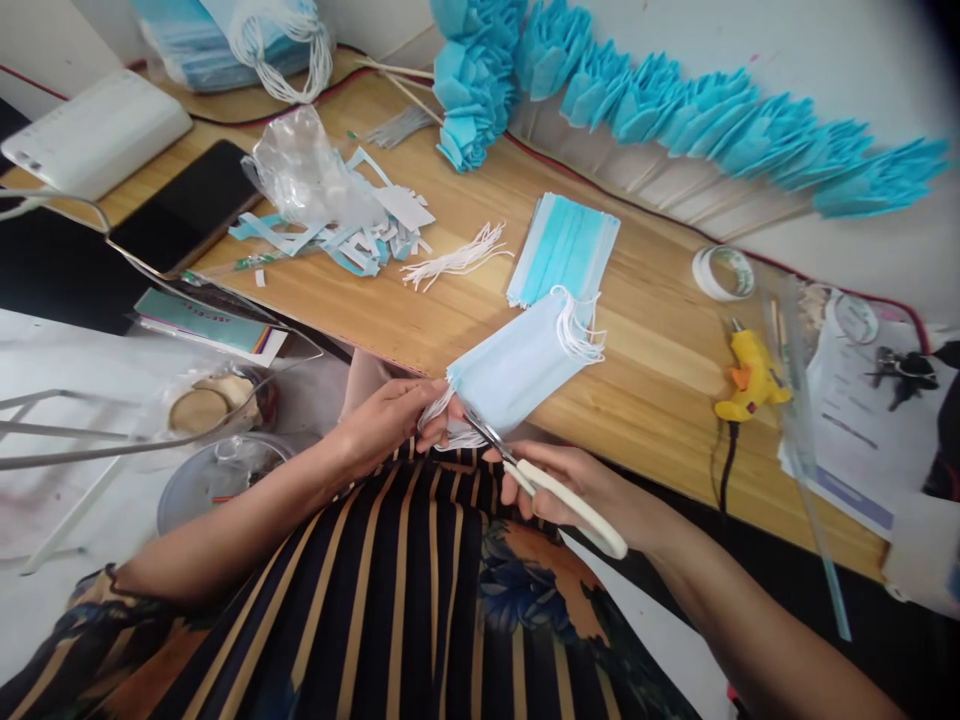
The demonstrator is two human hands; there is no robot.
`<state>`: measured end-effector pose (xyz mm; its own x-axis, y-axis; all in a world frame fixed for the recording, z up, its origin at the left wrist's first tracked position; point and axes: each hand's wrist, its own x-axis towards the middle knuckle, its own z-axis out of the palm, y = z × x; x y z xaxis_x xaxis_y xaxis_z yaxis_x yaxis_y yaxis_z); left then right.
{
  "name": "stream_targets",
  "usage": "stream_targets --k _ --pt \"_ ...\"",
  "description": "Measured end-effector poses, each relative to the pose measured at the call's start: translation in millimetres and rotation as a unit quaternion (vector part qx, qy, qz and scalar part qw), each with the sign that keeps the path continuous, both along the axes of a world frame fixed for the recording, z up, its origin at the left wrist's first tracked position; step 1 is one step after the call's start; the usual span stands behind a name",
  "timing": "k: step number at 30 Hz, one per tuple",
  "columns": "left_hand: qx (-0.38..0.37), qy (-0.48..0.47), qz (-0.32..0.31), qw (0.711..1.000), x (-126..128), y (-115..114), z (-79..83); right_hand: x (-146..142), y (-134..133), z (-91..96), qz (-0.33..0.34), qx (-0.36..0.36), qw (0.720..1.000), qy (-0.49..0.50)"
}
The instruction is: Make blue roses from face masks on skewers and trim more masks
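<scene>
My left hand (pixel 405 412) pinches the white ear loops at the near end of a stack of light blue face masks (pixel 517 365), which reaches over the table's front edge. In my right hand (pixel 559 480) are scissors (pixel 570 505) with white handles; their blades lie at the masks' near corner, close to my left fingers. More white loops are bunched on the stack's far end. Just behind lies a second stack of blue masks (pixel 566 250) without visible loops. Cut white loops (pixel 457 258) form a small pile to its left.
Blue mask scraps (pixel 352 235) and a clear plastic bag (pixel 296 165) lie left of centre, beside a black phone (pixel 184 205) and a white power bank (pixel 97 130). Blue flowers (pixel 660 105) on sticks line the wall. At right are a yellow glue gun (pixel 750 375) and a tape roll (pixel 722 273).
</scene>
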<state>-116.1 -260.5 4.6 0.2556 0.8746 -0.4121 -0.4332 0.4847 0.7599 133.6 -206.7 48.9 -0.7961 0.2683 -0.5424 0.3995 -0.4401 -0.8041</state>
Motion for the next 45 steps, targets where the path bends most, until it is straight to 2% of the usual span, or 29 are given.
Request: stream_targets --k 8,11,14,19,23,28,31,38,45 --pt "0.037 0.077 -0.058 0.995 -6.7 -6.0 6.6 -27.3 0.6 -16.8 -0.009 0.027 0.999 0.037" --pt "0.033 0.094 -0.043 0.994 -6.9 -8.1 6.0 -39.6 1.7 -19.5 -0.021 0.04 0.997 0.059" --pt "0.016 0.071 -0.009 0.997 -4.9 -9.2 4.7 -46.5 2.1 -18.2 -0.052 0.035 0.996 0.057" --pt "0.034 0.061 0.023 0.997 -0.2 -12.6 3.2 -45.8 1.3 -16.9 -0.094 0.001 0.994 0.06" --pt "0.095 0.136 0.027 0.986 0.0 -14.2 4.3 -43.2 1.8 -20.4 -0.117 -0.016 0.991 0.07" --pt "0.154 0.253 0.029 0.955 0.1 -10.9 5.0 -41.0 -1.8 -22.0 -0.13 -0.032 0.989 0.061" --pt "0.181 0.291 0.037 0.939 2.4 -10.1 5.5 -40.7 -7.8 -22.8 -0.145 -0.041 0.986 0.068" --pt "0.196 0.335 0.057 0.92 6.0 -13.9 10.9 -47.4 -20.7 -21.6 -0.184 -0.039 0.978 0.094" --pt "0.184 0.321 0.065 0.927 5.5 -14.9 13.5 -46.5 -31.6 -35.6 -0.2 -0.115 0.963 0.143"
